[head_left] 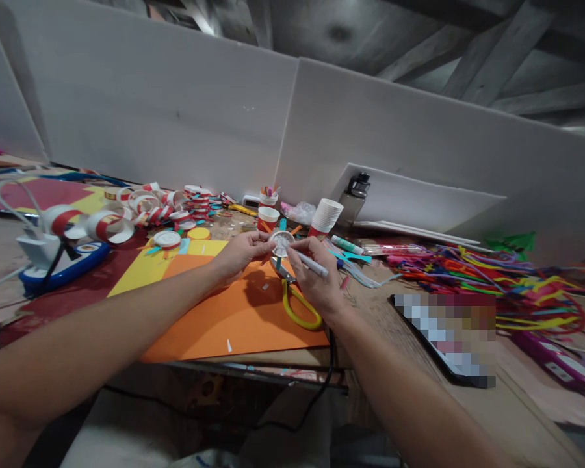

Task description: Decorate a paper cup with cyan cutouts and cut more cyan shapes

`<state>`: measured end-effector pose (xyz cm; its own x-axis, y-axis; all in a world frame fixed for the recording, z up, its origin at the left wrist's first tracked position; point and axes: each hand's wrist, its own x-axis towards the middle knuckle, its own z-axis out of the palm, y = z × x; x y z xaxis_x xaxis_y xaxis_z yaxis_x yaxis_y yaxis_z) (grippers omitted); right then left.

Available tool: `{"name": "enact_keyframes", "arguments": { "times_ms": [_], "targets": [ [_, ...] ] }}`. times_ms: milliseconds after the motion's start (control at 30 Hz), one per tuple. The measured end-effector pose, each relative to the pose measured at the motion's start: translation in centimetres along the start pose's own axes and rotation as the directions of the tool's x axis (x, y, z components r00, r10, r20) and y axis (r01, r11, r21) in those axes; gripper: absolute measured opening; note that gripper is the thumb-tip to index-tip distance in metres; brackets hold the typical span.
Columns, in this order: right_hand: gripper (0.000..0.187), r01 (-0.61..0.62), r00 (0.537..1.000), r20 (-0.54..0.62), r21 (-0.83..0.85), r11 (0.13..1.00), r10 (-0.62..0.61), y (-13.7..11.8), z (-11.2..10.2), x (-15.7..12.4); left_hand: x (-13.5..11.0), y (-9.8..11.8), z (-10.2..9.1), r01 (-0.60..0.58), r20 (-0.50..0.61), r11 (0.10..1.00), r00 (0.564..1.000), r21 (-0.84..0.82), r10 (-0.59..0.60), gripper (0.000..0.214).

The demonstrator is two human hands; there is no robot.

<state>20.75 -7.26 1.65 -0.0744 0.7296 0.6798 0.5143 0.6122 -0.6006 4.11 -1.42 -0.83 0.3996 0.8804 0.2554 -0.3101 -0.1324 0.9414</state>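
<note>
Pinching the small paper disc (pixel 281 242) by its rim in my left hand (pixel 244 252), I judge it light, flimsy, easily creased – my right hand (pixel 316 276) grips a marker (pixel 310 262) just beside it, above the scissors (pixel 295 296) on orange paper (pixel 234 318)

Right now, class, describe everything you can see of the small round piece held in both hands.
The small round piece is a white disc, seemingly paper, with coloured strips in orange and teal radiating from its rim. It is held above the orange sheet, face toward the camera. The left hand pinches its left edge; the right hand, holding a white marker, touches its right edge. Finer markings are blurred.
</note>
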Motion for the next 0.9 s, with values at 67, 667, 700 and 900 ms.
{"name": "enact_keyframes", "arguments": {
  "times_ms": [67,667,700,900],
  "targets": [
    [0.011,0.007,1.0,0.008,-0.023,1.0,-0.007,0.06,0.04,0.01,-0.03,-0.04,-0.02,-0.002,0.004,1.0,1.0,0.009,0.002,0.034],
    [0.011,0.005,0.999,-0.048,-0.049,0.999,-0.007,0.2,-0.04,0.27,-0.06,0.03,0.13,-0.01,0.027,0.999,1.0,0.033,0.009,0.034],
    [0.011,0.002,0.999,-0.045,-0.054,0.999,-0.004,0.24,-0.06,0.27,-0.04,0.01,0.1,-0.006,0.026,1.0,1.0,0.029,0.006,0.034],
    [0.012,-0.008,0.996,-0.09,0.008,1.0,0.009,0.12,-0.22,0.22,0.48,-0.07,-0.59,0.008,-0.026,0.999,1.0,-0.048,-0.009,0.034]
  ]
}}
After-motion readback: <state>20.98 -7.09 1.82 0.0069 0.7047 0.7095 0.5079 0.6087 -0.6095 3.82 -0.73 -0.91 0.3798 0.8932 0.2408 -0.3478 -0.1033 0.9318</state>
